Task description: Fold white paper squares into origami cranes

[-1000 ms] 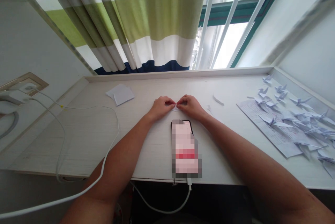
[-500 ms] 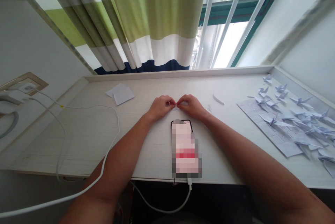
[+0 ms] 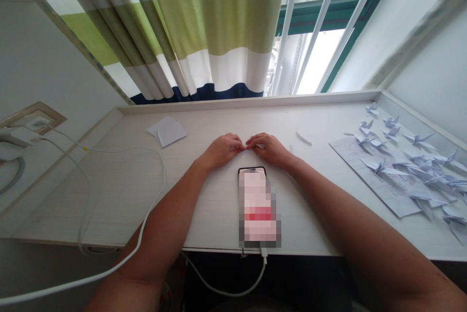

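My left hand point(image 3: 222, 149) and my right hand point(image 3: 267, 147) rest on the white desk point(image 3: 204, 190), fingertips meeting at the middle. Both are closed in a pinch on a small piece of white paper point(image 3: 246, 150), mostly hidden under the fingers. A phone point(image 3: 258, 207) lies flat just in front of the hands, with a white cable point(image 3: 233, 286) plugged into its near end.
Several folded paper cranes point(image 3: 408, 161) lie on a printed sheet point(image 3: 383, 180) at the right. A small stack of white paper squares point(image 3: 167, 130) lies at the back left. A paper scrap point(image 3: 303, 137) lies right of the hands. A charger cable point(image 3: 120, 156) loops across the left side. Striped curtains point(image 3: 204, 34) hang behind.
The hands stay together at the same spot, the fingers shifting slightly on the small paper. Nothing else has moved.
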Available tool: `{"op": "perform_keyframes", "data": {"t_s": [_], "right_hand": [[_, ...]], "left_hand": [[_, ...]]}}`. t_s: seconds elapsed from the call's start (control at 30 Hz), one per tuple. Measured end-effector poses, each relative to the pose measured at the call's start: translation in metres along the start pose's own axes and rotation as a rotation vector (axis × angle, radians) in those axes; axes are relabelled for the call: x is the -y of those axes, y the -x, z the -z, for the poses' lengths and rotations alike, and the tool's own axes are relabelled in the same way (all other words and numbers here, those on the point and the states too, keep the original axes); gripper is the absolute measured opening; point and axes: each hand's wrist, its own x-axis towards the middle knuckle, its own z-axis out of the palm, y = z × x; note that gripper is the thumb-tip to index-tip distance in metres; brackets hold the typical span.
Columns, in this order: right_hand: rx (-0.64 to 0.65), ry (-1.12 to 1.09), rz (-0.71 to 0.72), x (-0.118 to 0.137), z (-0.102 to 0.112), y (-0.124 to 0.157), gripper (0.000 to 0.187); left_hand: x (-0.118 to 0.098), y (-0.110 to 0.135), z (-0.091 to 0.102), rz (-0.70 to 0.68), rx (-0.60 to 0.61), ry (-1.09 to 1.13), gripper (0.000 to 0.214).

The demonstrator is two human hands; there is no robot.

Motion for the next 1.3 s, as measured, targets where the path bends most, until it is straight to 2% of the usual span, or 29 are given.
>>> {"op": "perform_keyframes", "data": {"t_s": [0.1,0.17,0.27,0.33,0.37,0.43,0.47,0.63,0.73,0.8,0.87,0.93,1.07,1.2,1.3], "right_hand": [[0.019,0.031,0.044,-0.002,-0.001,0.001,0.029],[0.009,0.057,0.050,-0.001,0.000,0.001,0.029],[-0.149,0.123,-0.021,0.005,0.002,0.002,0.029],[-0.281,0.146,-0.138,0.012,0.004,0.001,0.026],[-0.306,0.140,-0.203,0.015,0.003,0.001,0.023],[-0.246,0.109,-0.268,0.020,0.001,0.001,0.019],[-0.202,0.098,-0.257,0.022,0.000,0.001,0.019],[-0.046,0.208,-0.144,0.020,-0.004,0.001,0.025],[0.023,0.231,-0.098,0.015,0.000,0.003,0.022],[0.039,0.219,-0.073,0.012,0.002,0.004,0.023],[0.039,0.202,-0.061,0.010,0.003,0.005,0.023],[0.035,0.184,-0.033,0.008,0.002,0.005,0.021],[0.028,0.180,0.062,0.005,0.003,0.004,0.015],[0.052,0.197,0.097,0.003,0.008,0.003,0.024],[0.088,0.202,0.144,0.003,0.011,0.004,0.023]], "left_hand": [[-0.001,0.001,0.000,0.010,-0.022,-0.003,0.018],[-0.002,0.001,0.000,0.068,-0.041,-0.003,0.018],[-0.005,-0.001,-0.001,0.217,-0.146,-0.013,0.016],[-0.007,-0.004,-0.003,0.349,-0.279,0.010,0.013],[-0.008,-0.005,-0.005,0.427,-0.340,0.040,0.011],[-0.011,-0.007,-0.010,0.543,-0.374,0.141,0.008],[-0.013,-0.008,-0.013,0.558,-0.375,0.171,0.007],[-0.017,-0.007,-0.017,0.448,-0.278,0.285,0.013],[-0.013,-0.004,-0.010,0.416,-0.312,0.175,0.016],[-0.007,-0.002,-0.004,0.294,-0.274,0.066,0.017],[-0.001,0.000,-0.001,0.116,-0.173,0.011,0.016],[0.005,0.000,-0.001,0.013,-0.104,-0.027,0.014],[0.010,-0.001,-0.005,-0.016,-0.080,-0.069,0.013],[0.006,-0.003,-0.004,-0.008,-0.071,-0.085,0.013],[0.001,-0.003,-0.003,0.007,-0.057,-0.112,0.013]]}}
